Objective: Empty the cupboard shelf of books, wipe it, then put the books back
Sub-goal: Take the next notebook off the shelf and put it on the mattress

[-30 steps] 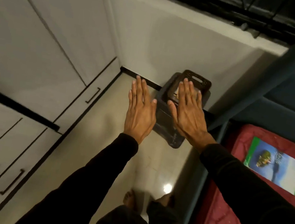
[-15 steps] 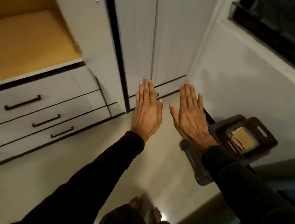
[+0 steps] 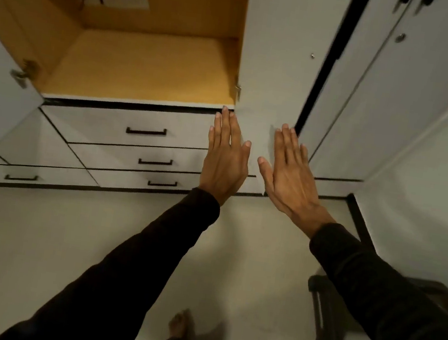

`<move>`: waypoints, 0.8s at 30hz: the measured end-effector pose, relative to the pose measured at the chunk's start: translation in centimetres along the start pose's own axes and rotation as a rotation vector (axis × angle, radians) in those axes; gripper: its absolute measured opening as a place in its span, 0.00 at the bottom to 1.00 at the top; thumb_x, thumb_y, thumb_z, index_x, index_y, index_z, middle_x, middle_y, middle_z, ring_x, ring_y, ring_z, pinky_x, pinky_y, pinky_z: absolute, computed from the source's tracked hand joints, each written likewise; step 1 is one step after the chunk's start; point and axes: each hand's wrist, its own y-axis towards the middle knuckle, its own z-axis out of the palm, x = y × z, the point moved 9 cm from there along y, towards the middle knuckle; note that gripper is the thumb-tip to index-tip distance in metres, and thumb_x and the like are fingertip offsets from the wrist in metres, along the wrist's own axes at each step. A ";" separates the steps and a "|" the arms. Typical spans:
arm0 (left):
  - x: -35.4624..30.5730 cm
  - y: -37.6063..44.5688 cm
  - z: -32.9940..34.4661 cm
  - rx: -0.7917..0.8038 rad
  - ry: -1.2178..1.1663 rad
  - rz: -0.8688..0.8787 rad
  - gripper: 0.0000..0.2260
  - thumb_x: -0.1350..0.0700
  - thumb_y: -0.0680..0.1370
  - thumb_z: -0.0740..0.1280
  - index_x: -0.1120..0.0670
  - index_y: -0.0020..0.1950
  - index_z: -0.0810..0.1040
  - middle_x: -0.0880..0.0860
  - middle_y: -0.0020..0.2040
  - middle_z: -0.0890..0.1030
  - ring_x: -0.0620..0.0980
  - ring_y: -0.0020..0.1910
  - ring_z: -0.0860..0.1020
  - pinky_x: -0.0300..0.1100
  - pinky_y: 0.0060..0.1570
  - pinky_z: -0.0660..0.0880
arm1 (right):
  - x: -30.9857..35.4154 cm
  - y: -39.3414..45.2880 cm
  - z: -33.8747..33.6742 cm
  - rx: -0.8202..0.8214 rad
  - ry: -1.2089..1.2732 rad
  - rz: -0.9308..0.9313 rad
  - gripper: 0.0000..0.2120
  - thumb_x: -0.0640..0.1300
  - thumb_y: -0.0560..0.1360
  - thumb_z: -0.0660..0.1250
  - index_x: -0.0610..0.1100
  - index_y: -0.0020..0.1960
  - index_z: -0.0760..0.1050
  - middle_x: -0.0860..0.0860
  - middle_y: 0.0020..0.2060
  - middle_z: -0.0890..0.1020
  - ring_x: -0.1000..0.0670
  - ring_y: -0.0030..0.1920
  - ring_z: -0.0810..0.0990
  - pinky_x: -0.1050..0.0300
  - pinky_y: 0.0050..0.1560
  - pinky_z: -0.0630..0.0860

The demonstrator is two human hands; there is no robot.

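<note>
Overhead, the cupboard shelf (image 3: 145, 66) lies bare, its yellow-orange board showing between two swung-open white doors; no books are in view. Below the shelf sit white drawers (image 3: 124, 130) with dark handles, all closed. Just right of the shelf's front corner, the left hand (image 3: 225, 161) and right hand (image 3: 291, 176) hover flat, fingers straight, gripping nothing. Far right of the shelf, a dark basket (image 3: 337, 338) stands on the floor, contents hidden.

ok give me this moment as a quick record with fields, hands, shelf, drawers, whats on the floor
left hand: flat, fingers straight, holds nothing
right hand: flat, fingers straight, holds nothing
cupboard shelf: doors open, no books on it
drawers: below the shelf, all closed, dark handles
basket: dark, on the floor at lower right, partly hidden by the right sleeve
books: none in view
feet: bare, on the pale floor
</note>
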 end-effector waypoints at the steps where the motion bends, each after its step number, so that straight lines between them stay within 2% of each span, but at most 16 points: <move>1: 0.9 0.2 -1.1 -0.020 0.018 -0.007 0.26 0.54 0.84 0.51 0.66 0.78 0.48 0.65 0.79 0.47 0.61 0.79 0.46 0.55 0.77 0.46 | 1.1 0.8 -0.1 -0.003 0.001 -0.022 0.33 0.60 0.82 0.41 0.42 0.79 0.39 0.46 0.79 0.42 0.50 0.78 0.37 0.49 0.78 0.40; 7: 6.9 3.0 -8.5 -0.112 0.113 -0.037 0.27 0.52 0.84 0.48 0.67 0.77 0.50 0.66 0.78 0.50 0.62 0.78 0.48 0.56 0.77 0.49 | 8.6 6.9 -1.1 -0.059 0.011 -0.135 0.35 0.62 0.80 0.37 0.42 0.79 0.41 0.45 0.79 0.43 0.49 0.78 0.40 0.48 0.78 0.42; 9: 9.0 4.2 -11.2 -0.135 0.124 -0.051 0.26 0.52 0.85 0.49 0.67 0.78 0.50 0.65 0.79 0.48 0.61 0.79 0.46 0.55 0.77 0.47 | 11.3 9.2 -1.6 -0.083 0.013 -0.157 0.35 0.62 0.80 0.37 0.41 0.79 0.42 0.44 0.79 0.44 0.48 0.79 0.41 0.47 0.78 0.43; 16: 15.2 8.1 -19.9 -0.190 0.205 -0.045 0.27 0.51 0.85 0.48 0.65 0.78 0.46 0.63 0.79 0.43 0.58 0.79 0.42 0.51 0.77 0.42 | 20.3 15.9 -3.5 -0.168 0.017 -0.211 0.34 0.61 0.81 0.40 0.41 0.79 0.43 0.44 0.79 0.45 0.47 0.79 0.42 0.44 0.78 0.46; 24: 19.6 12.0 -28.2 -0.227 0.258 -0.019 0.27 0.51 0.85 0.48 0.63 0.79 0.44 0.61 0.80 0.43 0.56 0.79 0.41 0.50 0.78 0.42 | 28.4 21.9 -5.9 -0.239 0.037 -0.275 0.33 0.60 0.83 0.44 0.41 0.79 0.42 0.45 0.79 0.43 0.49 0.79 0.40 0.49 0.78 0.43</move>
